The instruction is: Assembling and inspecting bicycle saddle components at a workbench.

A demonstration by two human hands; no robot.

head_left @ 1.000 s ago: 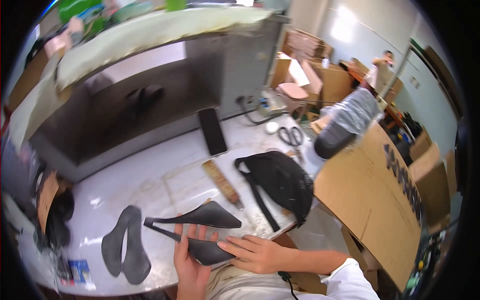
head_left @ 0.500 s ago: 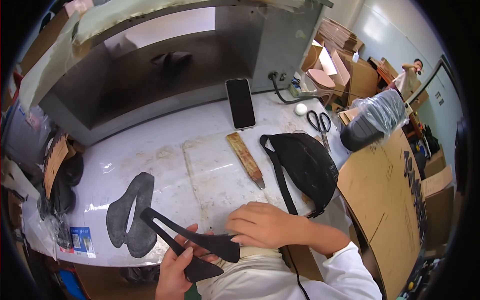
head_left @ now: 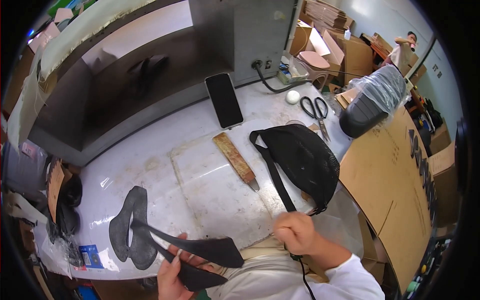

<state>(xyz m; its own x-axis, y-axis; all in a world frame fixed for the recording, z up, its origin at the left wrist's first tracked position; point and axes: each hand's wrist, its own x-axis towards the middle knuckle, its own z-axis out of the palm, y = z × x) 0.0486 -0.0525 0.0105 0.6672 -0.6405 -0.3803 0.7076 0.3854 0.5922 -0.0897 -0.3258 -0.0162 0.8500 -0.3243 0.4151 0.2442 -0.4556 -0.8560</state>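
Down low, near the body, left hand [head_left: 172, 272] pinching a flat black V-shaped piece of soft shoe material [head_left: 200, 250], fingers closed on its wide end, thumb on top. Two long thin arms of that piece reaching out to the left, over the edge of the white worktable [head_left: 150, 165]. Dull black, smooth, bendy by the look of it, pointed at the tips.

Right hand [head_left: 295, 232] curled into a fist just beside it, closed around the thin end of a black strap; cannot tell how tight. Strap running up to a round black mesh bag [head_left: 305, 157] lying on the table.

Best to hold the flat piece near its middle so the arms do not flop, probably. Better to keep it level and not squeeze hard, so no crease.

A bit further left, a second flat black cut-out shape [head_left: 131, 227] lying on the table. Further up, a brown wooden-handled tool with a metal tip [head_left: 236, 160]. Beyond that, a black phone [head_left: 224, 100] lying flat, black scissors [head_left: 315, 107], a small white ball [head_left: 292, 96]. Far back, a big grey metal machine [head_left: 240, 35] and stacked brown cardboard boxes [head_left: 345, 40].
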